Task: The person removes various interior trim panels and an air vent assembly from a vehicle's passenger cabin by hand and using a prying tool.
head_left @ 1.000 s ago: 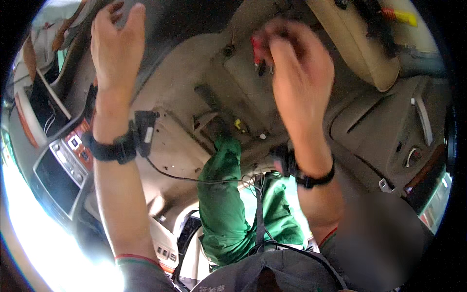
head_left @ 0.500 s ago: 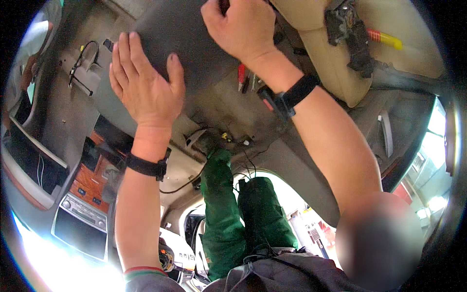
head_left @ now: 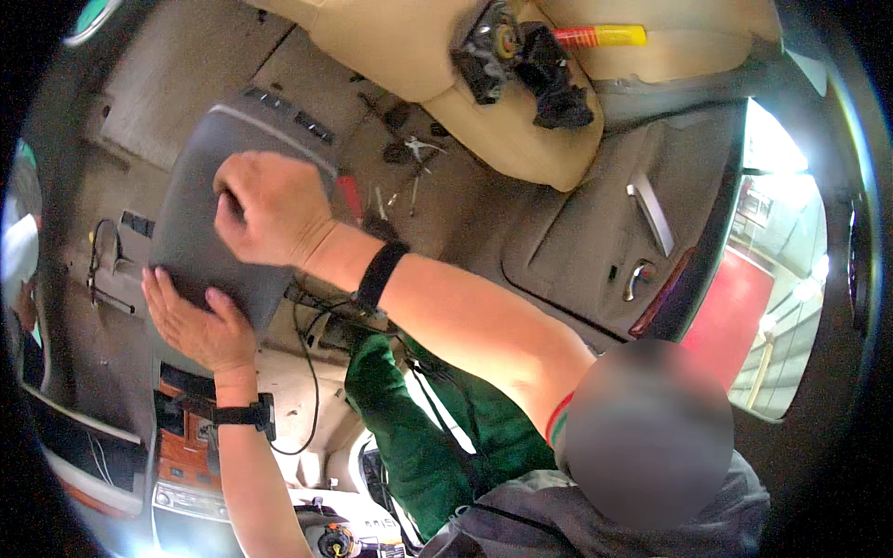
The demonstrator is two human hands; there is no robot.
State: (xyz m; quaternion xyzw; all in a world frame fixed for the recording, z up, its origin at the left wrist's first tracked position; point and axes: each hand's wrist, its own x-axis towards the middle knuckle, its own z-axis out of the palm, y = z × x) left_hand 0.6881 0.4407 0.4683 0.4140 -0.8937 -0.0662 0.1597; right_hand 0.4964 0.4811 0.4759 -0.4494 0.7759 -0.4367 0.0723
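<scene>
A padded grey console armrest (head_left: 200, 158) stands between the seats inside a car. My left hand (head_left: 200, 321) rests on its near end, palm down, fingers stretched and thumb apart. Above the middle of the armrest my right hand (head_left: 274, 209) is curled into a fist, with a dark hollow showing between thumb and fingers. I see nothing held in it. Whether the fist touches the armrest I cannot tell.
On the right a tan seat (head_left: 502, 130) bears a black plastic part (head_left: 558, 84) and a red-and-yellow tube (head_left: 605, 35). A red-handled tool (head_left: 350, 195) lies on the floor beside the armrest. The door panel (head_left: 595, 232) closes off the right. A loose cable (head_left: 312, 391) hangs near my legs.
The view has swung, so the seat and armrest sit further left. My right fist has come from the armrest's far right side to over its middle, nearer my left hand.
</scene>
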